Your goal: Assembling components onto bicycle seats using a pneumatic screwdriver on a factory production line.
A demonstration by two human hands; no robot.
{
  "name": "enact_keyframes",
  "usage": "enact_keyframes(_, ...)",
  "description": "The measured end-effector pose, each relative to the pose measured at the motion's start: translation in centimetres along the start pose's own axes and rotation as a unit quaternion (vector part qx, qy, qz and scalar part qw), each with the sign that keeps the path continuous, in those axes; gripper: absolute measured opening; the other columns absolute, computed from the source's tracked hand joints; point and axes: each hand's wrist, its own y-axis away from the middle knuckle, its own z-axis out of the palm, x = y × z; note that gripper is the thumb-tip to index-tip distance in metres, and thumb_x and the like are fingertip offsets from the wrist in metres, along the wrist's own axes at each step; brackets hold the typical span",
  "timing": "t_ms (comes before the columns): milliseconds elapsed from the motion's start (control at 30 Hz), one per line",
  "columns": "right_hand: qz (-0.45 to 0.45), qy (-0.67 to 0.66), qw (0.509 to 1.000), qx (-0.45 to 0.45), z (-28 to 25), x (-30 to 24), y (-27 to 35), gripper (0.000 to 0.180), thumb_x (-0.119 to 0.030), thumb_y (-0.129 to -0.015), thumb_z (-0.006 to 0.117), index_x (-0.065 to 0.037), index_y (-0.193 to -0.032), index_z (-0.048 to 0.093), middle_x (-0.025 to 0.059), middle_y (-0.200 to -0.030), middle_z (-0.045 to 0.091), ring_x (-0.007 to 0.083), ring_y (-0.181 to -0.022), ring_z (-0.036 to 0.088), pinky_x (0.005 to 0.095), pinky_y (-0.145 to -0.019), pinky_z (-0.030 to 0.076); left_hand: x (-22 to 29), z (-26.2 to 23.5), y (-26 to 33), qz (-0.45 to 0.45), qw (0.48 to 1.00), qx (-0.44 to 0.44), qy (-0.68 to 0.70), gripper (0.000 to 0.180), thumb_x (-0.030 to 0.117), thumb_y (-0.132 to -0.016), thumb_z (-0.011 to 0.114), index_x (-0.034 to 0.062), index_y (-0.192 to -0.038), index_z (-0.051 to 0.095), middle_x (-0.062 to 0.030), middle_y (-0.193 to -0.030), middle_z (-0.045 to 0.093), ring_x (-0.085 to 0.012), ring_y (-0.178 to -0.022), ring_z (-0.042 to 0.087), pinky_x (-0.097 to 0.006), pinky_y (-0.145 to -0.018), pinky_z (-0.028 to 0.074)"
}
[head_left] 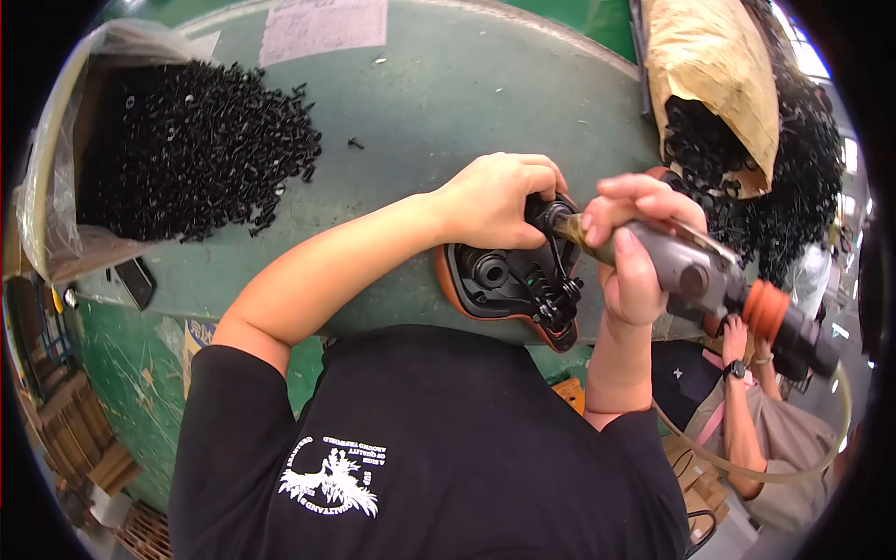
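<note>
A bicycle saddle (pixel 485 271) lies upside down on the bench near my body, its black underside up and an orange-brown edge showing. My left hand (pixel 504 201) is closed over the saddle's far part, fingers curled beside a round black piece (pixel 546 215). In my right hand (pixel 639 238) is a grey pneumatic screwdriver (pixel 695 280) with an orange ring, held tilted. Its tip end points at that black piece by my left fingers; whether it touches a screw there is hidden. Black springs and rails (pixel 555 303) show on the saddle's near half.
Black screws (pixel 205 149) spill from a plastic-lined box at the left; one loose screw (pixel 356 143) lies apart. A paper sack (pixel 714 65) of black parts stands far right beside a heap (pixel 803 168). A hose (pixel 747 474) hangs at right, near another person's arm (pixel 742 411).
</note>
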Motion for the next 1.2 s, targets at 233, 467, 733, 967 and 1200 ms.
enact_keyframes(233, -0.088, 0.008, 0.994, 0.062, -0.9, -6.1, 2.0, 0.032, -0.001, -0.095, 0.062, -0.007, -0.124, 0.051, 0.0284, -0.121, 0.066, 0.0203, -0.078, 0.066, 0.0435, -0.081, 0.058, 0.0, -0.4, -1.3, 0.081, 0.992, -0.078, -0.063, 0.045, 0.011, -0.07, 0.08, 0.0086, -0.114, 0.072, -0.0115, -0.139, 0.066, -0.0362, -0.124, 0.065, -0.044, -0.103, 0.055)
enact_keyframes(467, 0.081, -0.031, 0.949, 0.302, -7.1, -5.5, 8.3, 0.028, 0.009, -0.091, 0.056, 0.001, -0.118, 0.057, 0.0264, -0.122, 0.068, 0.0211, -0.071, 0.066, 0.0424, -0.073, 0.058, 1.6, -3.6, -1.9, 0.082, 0.993, -0.08, -0.025, 0.042, 0.003, -0.067, 0.075, 0.0048, -0.109, 0.071, -0.0139, -0.135, 0.069, -0.0335, -0.124, 0.067, -0.042, -0.107, 0.054)
enact_keyframes(733, 0.234, -0.009, 0.897, 0.374, -10.3, -1.2, 11.0, 0.025, 0.007, -0.089, 0.062, -0.002, -0.111, 0.06, 0.027, -0.122, 0.068, 0.022, -0.061, 0.068, 0.0365, -0.064, 0.056, -6.3, -24.3, -0.4, -0.077, 0.86, 0.498, -0.079, 0.044, 0.016, -0.09, 0.084, -0.009, -0.123, 0.068, -0.0164, -0.121, 0.074, -0.0212, -0.112, 0.07, -0.036, -0.099, 0.055)
enact_keyframes(967, 0.24, -0.002, 0.935, 0.261, -8.2, 3.5, 9.7, 0.02, 0.009, -0.082, 0.061, 0.001, -0.101, 0.062, 0.0254, -0.132, 0.064, 0.0233, -0.076, 0.074, 0.0342, -0.064, 0.059, 0.5, -14.1, 5.8, -0.099, 0.921, 0.095, -0.366, 0.027, 0.013, -0.088, 0.081, 0.0047, -0.113, 0.072, -0.0162, -0.11, 0.07, -0.0388, -0.105, 0.068, -0.044, -0.093, 0.057)
enact_keyframes(1200, 0.374, -0.072, 0.911, -0.158, -3.3, 0.0, 6.8, 0.023, 0.003, -0.08, 0.066, 0.0, -0.102, 0.067, 0.006, -0.131, 0.072, 0.0072, -0.081, 0.064, 0.0291, -0.074, 0.054, -1.2, -9.9, 11.1, -0.107, 0.895, 0.117, -0.418, 0.027, 0.013, -0.09, 0.082, 0.0013, -0.113, 0.072, -0.0137, -0.108, 0.068, -0.036, -0.104, 0.066, -0.044, -0.09, 0.056)
